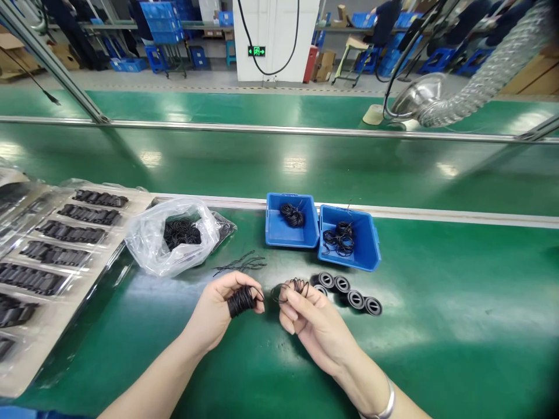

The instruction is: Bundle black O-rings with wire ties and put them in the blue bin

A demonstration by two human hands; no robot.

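Observation:
My left hand (222, 305) is closed, with a stack of thin black rubber rings (241, 301) wound round its index finger. My right hand (308, 323) pinches a loose tangle of the same black rings (293, 287) just to the right of it. Both hands hover over the green table (437, 326), fingertips almost touching. A few loose black strands (240, 265) lie on the table just beyond my left hand.
Several round black parts (349, 294) lie in a row right of my hands. Two blue bins (323, 230) behind hold more rings. A clear plastic bag of rings (174, 235) sits at left, beside clear trays of black parts (56, 250).

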